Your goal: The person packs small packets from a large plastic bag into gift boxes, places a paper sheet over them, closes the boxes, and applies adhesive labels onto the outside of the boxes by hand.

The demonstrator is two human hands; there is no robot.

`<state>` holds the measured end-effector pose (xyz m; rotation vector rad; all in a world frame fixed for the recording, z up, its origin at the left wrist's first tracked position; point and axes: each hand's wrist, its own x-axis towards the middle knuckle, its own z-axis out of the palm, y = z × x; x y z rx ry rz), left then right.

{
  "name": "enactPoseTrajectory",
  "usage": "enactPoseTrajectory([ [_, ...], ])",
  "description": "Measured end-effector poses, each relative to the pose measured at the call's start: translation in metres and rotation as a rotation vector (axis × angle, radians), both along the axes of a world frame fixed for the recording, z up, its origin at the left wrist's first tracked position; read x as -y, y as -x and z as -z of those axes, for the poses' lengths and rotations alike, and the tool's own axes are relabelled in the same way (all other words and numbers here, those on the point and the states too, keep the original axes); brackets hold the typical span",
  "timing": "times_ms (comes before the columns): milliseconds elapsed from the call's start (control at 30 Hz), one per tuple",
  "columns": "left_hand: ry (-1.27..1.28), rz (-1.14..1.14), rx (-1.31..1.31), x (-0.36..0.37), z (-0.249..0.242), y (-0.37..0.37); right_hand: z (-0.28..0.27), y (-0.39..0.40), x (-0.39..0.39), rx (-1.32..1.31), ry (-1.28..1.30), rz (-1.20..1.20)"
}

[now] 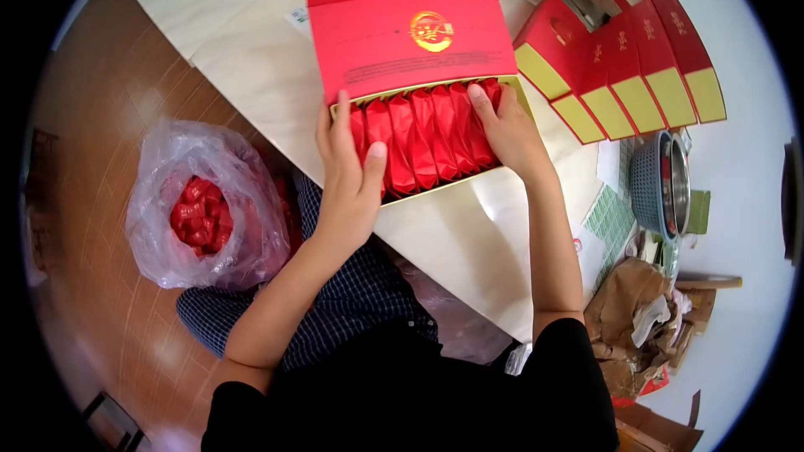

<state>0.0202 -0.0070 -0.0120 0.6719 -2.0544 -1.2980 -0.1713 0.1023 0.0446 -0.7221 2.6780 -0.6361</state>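
Observation:
An open red gift box (360, 38) with a gold emblem inside its raised lid lies at the front of the table. A row of several shiny red packets (425, 138) stands on edge inside it, between yellow walls. My left hand (345, 184) grips the box's left side, its fingers along the outer edge and its thumb over the packets. At the opposite end, my right hand (512, 136) holds the right side, with the thumb resting on the last packets. Part of the box's side walls is hidden behind my hands.
Several closed red boxes (628, 71) stand at the right back of the table (251, 59). A clear plastic bag (155, 226) of red packets is on the floor at left. Right of the table are a grey-blue basket (645, 184) and crumpled brown paper (628, 293).

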Motion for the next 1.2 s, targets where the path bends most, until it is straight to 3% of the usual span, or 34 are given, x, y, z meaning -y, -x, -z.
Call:
enactPoseTrajectory([
  [200, 0.062, 0.041, -0.083, -0.007, 0.015, 0.010, 0.022, 0.006, 0.009, -0.279, -0.086, 0.003],
  [267, -0.029, 0.048, -0.142, -0.009, 0.019, 0.010, 0.043, 0.029, 0.001, -0.326, 0.182, -0.217],
  [333, -0.170, 0.135, -0.265, 0.003, 0.016, -0.004, 0.029, 0.014, 0.011, -0.294, 0.310, -0.320],
  [400, -0.278, 0.143, -0.282, 0.017, 0.013, -0.033, 0.041, 0.037, -0.002, -0.249, 0.257, -0.261],
  [467, -0.139, -0.013, -0.293, 0.041, 0.021, -0.074, 0.027, 0.021, 0.000, -0.439, 0.038, -0.161],
  [533, -0.051, -0.225, -0.284, 0.072, 0.039, -0.122, 0.021, -0.004, 0.009, -0.983, 0.039, -0.240],
  [600, -0.285, -0.401, -0.281, 0.099, 0.060, -0.172, -0.010, -0.083, 0.058, -0.852, 0.184, -0.290],
  [667, -0.338, -0.648, -0.364, 0.121, 0.090, -0.213, -0.001, -0.145, 0.103, -0.635, 0.458, -0.474],
  [733, -0.461, -0.819, -0.442, 0.147, 0.109, -0.256, 0.032, -0.226, 0.164, -0.437, 0.545, -0.697],
  [767, -0.464, -0.893, -0.488, 0.160, 0.121, -0.277, 0.059, -0.261, 0.194, -0.131, 0.517, -0.754],
  [867, -0.475, -1.150, -0.566, 0.199, 0.157, -0.337, 0.191, -0.328, 0.279, 0.070, 0.332, -1.032],
  [933, -0.451, -1.285, -0.617, 0.222, 0.183, -0.373, 0.295, -0.353, 0.320, 0.144, 0.255, -1.201],
  [1033, -0.475, -1.458, -0.547, 0.252, 0.201, -0.406, 0.402, -0.378, 0.360, 0.148, -0.083, -1.329],
  [1200, -0.674, -1.373, -0.540, 0.271, 0.217, -0.407, 0.501, -0.402, 0.379, 0.021, -0.496, -1.482],
])
